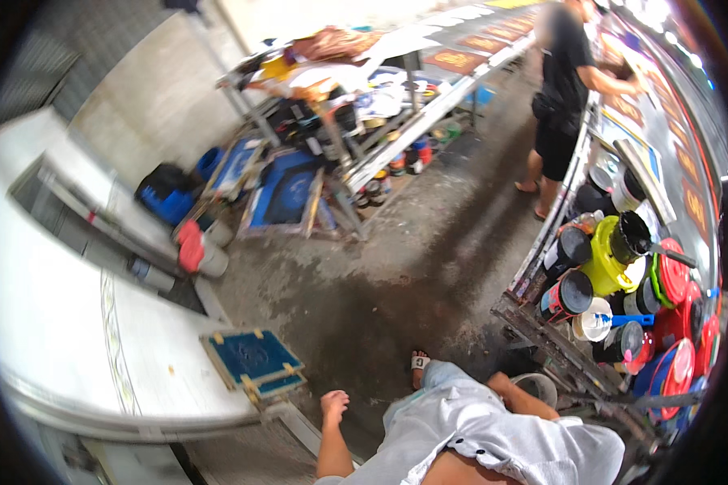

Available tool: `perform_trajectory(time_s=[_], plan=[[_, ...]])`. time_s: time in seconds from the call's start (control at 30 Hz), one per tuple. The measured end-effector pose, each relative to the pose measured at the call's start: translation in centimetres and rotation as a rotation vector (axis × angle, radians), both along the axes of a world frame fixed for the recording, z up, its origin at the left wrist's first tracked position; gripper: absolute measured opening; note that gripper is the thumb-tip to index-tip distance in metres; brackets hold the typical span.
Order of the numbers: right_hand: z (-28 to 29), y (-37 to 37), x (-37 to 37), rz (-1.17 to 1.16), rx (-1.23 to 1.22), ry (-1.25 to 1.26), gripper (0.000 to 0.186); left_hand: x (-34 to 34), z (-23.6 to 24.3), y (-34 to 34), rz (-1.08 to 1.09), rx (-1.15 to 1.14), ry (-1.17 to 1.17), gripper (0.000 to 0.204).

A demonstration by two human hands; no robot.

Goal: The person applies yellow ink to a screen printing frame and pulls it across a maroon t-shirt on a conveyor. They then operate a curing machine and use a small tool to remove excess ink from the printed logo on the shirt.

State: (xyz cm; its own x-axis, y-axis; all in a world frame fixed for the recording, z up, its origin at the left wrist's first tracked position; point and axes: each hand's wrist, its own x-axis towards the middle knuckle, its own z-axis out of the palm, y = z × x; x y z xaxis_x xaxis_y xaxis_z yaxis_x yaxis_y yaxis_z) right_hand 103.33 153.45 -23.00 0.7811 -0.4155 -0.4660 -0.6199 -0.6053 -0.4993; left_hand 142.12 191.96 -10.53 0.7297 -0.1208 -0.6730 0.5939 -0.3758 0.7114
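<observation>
Toward the lower left of the frame, a teal silk-screen frame (252, 356) lies at the edge of a white surface (170, 396), a second screen (281, 384) showing from under it. Its mesh is dark blue-green with a faint pale design in the middle, bordered by light wood, with tan patches along the edges. The left hand (334, 406) is just to the right of these screens, apart from them, its fingers loosely bent. The right hand (501, 381) is near a grey bucket (545, 391) at lower right; I cannot tell how its fingers stand, or whether they touch anything. A dark-lidded tub (574, 293) at right bears a red and white label, its print too blurred to read. The white sandal strap (420, 363) carries a small dark mark, likewise unreadable.
</observation>
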Motion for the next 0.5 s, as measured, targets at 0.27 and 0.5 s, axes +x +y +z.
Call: perform_trajectory(time_s=[0.27,0.5], plan=[[18.1,-14.1,30.3,-0.676,0.851,-0.259,0.023,8.1,-0.2,-15.5,-0.611,0.346,0.389,0.023],[15.0,-29.6,38.1,-0.422,0.332,-0.154,0.031,21.0,-4.1,-32.3,-0.826,0.332,0.436,0.026]])
